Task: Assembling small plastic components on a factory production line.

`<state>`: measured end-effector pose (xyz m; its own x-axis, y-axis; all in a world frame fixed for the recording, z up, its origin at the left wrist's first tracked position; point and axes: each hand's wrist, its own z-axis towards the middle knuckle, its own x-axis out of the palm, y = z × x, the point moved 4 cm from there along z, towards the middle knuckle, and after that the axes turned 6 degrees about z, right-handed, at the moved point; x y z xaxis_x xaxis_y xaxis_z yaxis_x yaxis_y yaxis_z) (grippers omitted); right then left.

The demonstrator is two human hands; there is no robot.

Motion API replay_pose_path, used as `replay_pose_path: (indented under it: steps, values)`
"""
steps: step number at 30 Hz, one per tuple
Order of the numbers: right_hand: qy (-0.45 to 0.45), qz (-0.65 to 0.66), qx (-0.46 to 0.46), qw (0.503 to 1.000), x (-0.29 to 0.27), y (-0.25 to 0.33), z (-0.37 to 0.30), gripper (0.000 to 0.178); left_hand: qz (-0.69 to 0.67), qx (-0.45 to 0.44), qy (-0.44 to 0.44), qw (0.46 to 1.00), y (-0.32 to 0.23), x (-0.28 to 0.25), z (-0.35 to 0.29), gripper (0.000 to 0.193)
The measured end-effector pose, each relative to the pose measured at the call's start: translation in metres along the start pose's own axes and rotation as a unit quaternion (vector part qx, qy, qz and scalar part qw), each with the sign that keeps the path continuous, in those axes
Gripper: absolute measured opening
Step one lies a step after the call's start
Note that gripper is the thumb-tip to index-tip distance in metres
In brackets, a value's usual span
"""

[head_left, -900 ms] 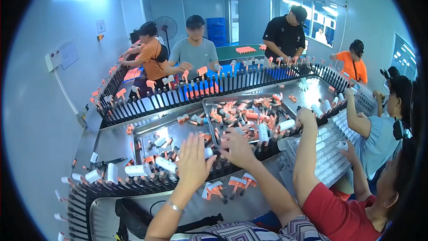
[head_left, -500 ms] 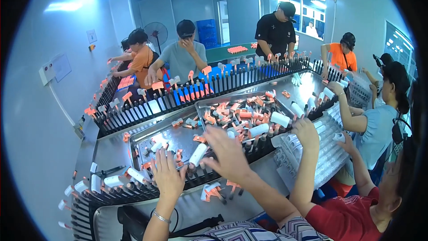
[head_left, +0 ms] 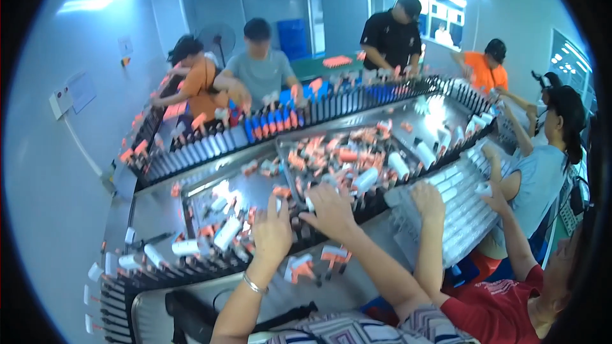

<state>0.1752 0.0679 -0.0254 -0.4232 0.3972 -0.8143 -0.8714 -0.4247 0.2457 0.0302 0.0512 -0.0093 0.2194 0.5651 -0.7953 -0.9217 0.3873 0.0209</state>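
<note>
My left hand [head_left: 273,234], with a metal bangle on its wrist, is raised over the near row of black upright holders. Its fingers are closed around a small white piece [head_left: 278,204]. To its right, my right hand [head_left: 333,212] is curled with a white piece [head_left: 310,203] showing between thumb and fingers. I cannot tell if both whites belong to one part; blur hides the detail. A white cylinder [head_left: 227,233] sits on the row left of my left hand. Below my hands, orange-and-white handled pieces [head_left: 302,269] lie on the metal surface.
A metal tray [head_left: 280,153] holds a heap of orange, white and grey pieces. Black holder rows [head_left: 344,107] edge the bench. At right, a person in red reaches in beside a clear ridged plastic tray [head_left: 456,220]. Several co-workers stand around. A black strap [head_left: 280,318] lies near me.
My hands have gone from spread fingers to closed ones and drawn closer together; the left moved right. The person in grey across the bench has lowered a hand from the face. The view has shifted slightly.
</note>
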Motion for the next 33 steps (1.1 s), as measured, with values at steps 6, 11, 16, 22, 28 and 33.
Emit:
replay_pose_path:
  steps: [6, 11, 16, 22, 28, 33]
  values:
    - [-0.011, 0.052, -0.091, 0.994, 0.005, 0.040, 0.002, 0.054, -0.014, -0.013, -0.005, 1.000, 0.050, -0.013, -0.034, 0.043]
    - [0.013, 0.104, -0.105, 0.989, -0.008, 0.075, -0.009, 0.061, 0.002, -0.173, 0.154, 0.973, 0.106, -0.027, -0.060, 0.058]
    - [-0.066, 0.152, -0.101, 0.981, -0.034, 0.084, -0.009, 0.058, 0.063, -0.176, 0.166, 0.968, 0.140, -0.040, -0.080, 0.051]
    - [-0.303, 0.133, -0.109, 0.937, -0.100, 0.087, 0.005, 0.055, 0.092, -0.164, 0.096, 0.977, 0.167, -0.057, -0.109, 0.047]
    - [0.062, -0.033, -0.115, 0.991, 0.025, 0.109, 0.009, 0.061, 0.135, -0.197, 0.052, 0.970, 0.178, -0.087, -0.120, 0.061]
    - [0.016, 0.055, -0.192, 0.980, 0.018, 0.138, 0.000, 0.066, 0.160, -0.156, -0.089, 0.971, 0.148, -0.116, -0.115, 0.065]
